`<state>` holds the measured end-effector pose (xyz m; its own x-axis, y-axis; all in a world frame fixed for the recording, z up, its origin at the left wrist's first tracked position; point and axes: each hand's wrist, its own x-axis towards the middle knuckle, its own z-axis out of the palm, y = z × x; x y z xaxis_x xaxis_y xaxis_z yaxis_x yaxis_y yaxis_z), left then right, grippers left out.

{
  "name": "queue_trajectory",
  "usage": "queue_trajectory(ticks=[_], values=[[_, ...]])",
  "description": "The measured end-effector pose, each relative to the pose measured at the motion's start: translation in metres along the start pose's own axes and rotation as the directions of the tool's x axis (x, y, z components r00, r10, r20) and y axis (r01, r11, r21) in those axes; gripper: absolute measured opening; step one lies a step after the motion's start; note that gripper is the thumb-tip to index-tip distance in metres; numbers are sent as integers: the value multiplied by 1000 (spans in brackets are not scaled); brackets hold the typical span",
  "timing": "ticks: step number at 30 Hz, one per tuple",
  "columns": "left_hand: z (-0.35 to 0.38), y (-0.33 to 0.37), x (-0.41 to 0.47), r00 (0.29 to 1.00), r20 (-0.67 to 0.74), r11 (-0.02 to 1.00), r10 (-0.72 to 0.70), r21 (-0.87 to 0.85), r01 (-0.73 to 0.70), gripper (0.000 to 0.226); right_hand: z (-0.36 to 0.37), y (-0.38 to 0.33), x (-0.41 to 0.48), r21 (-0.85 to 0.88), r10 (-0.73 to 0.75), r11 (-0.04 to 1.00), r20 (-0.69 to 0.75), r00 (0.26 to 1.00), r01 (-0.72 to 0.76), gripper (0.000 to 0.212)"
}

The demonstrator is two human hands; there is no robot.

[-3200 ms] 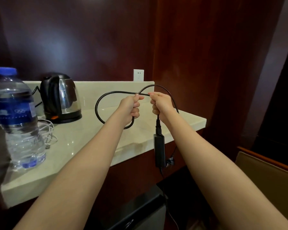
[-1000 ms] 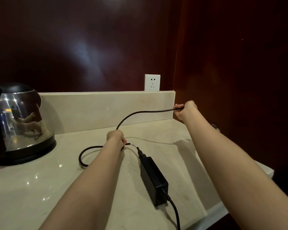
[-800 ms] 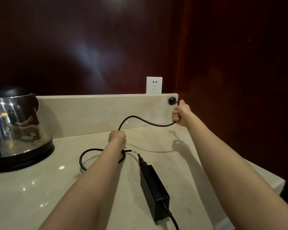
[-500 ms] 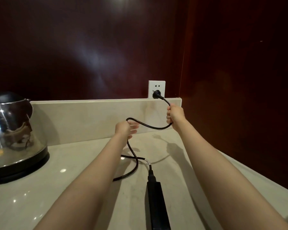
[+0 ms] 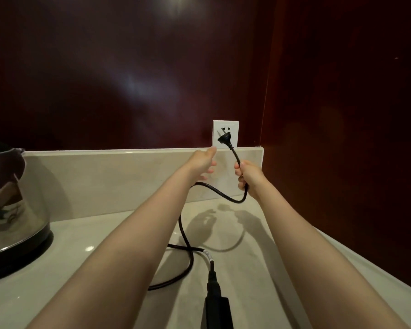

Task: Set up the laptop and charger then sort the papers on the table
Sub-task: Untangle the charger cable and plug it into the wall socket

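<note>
A: What was the surface and the room?
B: Glossy cream stone counter point(image 5: 69, 269) with a low matching upstand point(image 5: 105, 176) along its back edge. Dark red wood wall point(image 5: 128, 67) behind and along the right edge. Steel kettle point(image 5: 12, 210) on a black base at the left edge, partly out of frame. White socket point(image 5: 225, 133) on the wall above the back right corner.
A: Where was the charger?
B: The black power brick point(image 5: 217, 312) lay flat at the near edge, cut off by the frame. Its long axis ran near to far, cable end toward the back wall. The cable point(image 5: 180, 222) looped across the counter, then rose to the hands.
A: And the plug?
B: The plug point(image 5: 224, 138) was up in front of the socket face. Prongs were visible, angled up and left at the socket, not pushed in.
A: Hands?
B: The right hand point(image 5: 248, 176) was fisted round the cable just below the plug. The left hand point(image 5: 203, 163) was just beside it, fingers loosely spread, gripping nothing. The cable passed under its wrist; contact unclear.
A: Any writing?
B: A pale band on the cable near the brick, too small to read.
</note>
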<state>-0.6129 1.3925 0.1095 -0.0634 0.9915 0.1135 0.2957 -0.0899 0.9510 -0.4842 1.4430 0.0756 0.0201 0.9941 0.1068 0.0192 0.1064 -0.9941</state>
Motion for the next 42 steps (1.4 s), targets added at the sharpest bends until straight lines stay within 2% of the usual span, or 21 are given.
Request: queue_trajectory(ticks=[5, 10, 13, 16, 20, 22, 25, 27, 29, 32, 35, 37, 38, 40, 42], values=[[19, 0, 16, 990, -41, 980, 132, -145, -137, 38, -1, 17, 2, -157, -73, 984, 106, 992, 89, 39], [33, 0, 25, 964, -79, 947, 252, -186, -263, 34, -6, 22, 11, -208, -143, 965, 90, 986, 159, 35], [35, -4, 30, 951, -73, 939, 302, -150, -310, 39, -11, 15, 16, -153, -174, 970, 102, 979, 188, 30], [37, -9, 33, 936, -38, 928, 349, -123, -351, 37, -14, 5, 21, -1, -168, 985, 197, 966, 172, 24], [39, -12, 40, 914, -10, 913, 405, -42, -406, 39, -19, 2, 31, 80, -157, 987, 274, 949, 140, 28], [39, -12, 46, 914, -29, 915, 404, 1, -404, 38, -20, 3, 38, 107, -158, 985, 273, 949, 133, 29], [37, -9, 48, 931, 12, 930, 364, -55, -363, 32, -22, 1, 43, 115, -165, 984, 322, 932, 134, 30], [37, -11, 52, 951, 42, 948, 307, -95, -302, 32, -24, -2, 47, 57, -169, 986, 330, 929, 159, 30], [37, -13, 57, 978, 46, 975, 205, -93, -200, 34, -25, -6, 50, -76, -208, 969, 256, 944, 234, 26], [35, -19, 63, 997, 67, 998, 44, -51, -41, 38, -23, -14, 62, -290, -359, 886, 63, 931, 361, 25], [30, -20, 61, 946, 325, 1000, -4, -10, 8, 37, -20, -21, 75, -493, -468, 792, -111, 877, 360, 23], [23, -18, 54, 860, 504, 993, -81, 114, 27, 41, -12, -24, 80, -667, -511, 680, -134, 849, 304, 26], [22, -14, 49, 827, 549, 982, -119, 186, 18, 44, -12, -27, 79, -741, -543, 605, -116, 831, 292, 28], [17, -13, 48, 823, 549, 973, -145, 232, 17, 43, -6, -30, 81, -820, -596, 491, -70, 800, 294, 29], [14, -13, 50, 833, 540, 980, -123, 198, 17, 40, -7, -33, 81, -863, -640, 402, -26, 768, 307, 30]])
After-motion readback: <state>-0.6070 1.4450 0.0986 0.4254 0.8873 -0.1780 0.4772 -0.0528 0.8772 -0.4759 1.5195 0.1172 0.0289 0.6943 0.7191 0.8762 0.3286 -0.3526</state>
